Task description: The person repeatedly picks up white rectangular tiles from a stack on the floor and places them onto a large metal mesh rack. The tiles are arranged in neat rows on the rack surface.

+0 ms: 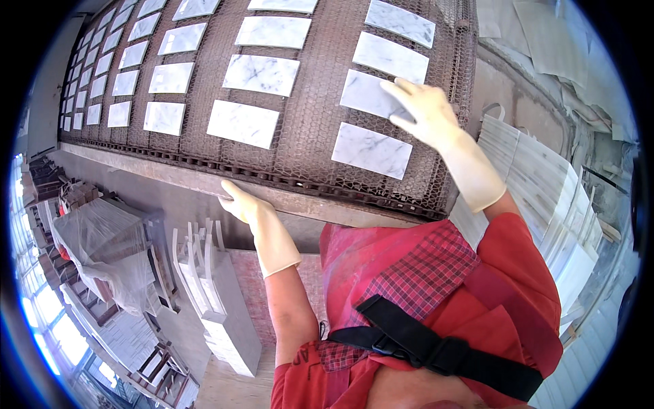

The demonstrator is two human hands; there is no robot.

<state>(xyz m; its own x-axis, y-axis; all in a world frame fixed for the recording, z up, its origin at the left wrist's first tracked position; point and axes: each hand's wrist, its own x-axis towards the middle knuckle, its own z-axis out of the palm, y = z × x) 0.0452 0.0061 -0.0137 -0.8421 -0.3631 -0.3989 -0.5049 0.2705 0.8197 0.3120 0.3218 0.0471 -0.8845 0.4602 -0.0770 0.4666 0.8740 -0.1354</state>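
Observation:
White marble tiles with grey veins lie in rows on a brown wire-mesh conveyor (320,88). My right hand (429,112), in a cream rubber glove, reaches over the right row. Its spread fingers overlap the right end of one tile (364,92); whether they press on it I cannot tell. Just nearer lies another tile (371,150), and beyond the hand a further tile (392,54). My left hand (248,204), gloved alike, is at the conveyor's near metal rail (194,178), fingers extended and apart, holding nothing visible.
A chain (286,178) runs along the conveyor's near edge. Stacked pale strips (228,320) stand below left, beside a plastic-wrapped load (109,249). White sheeted material (538,184) stands close on my right. My red checked apron (409,279) is near the rail.

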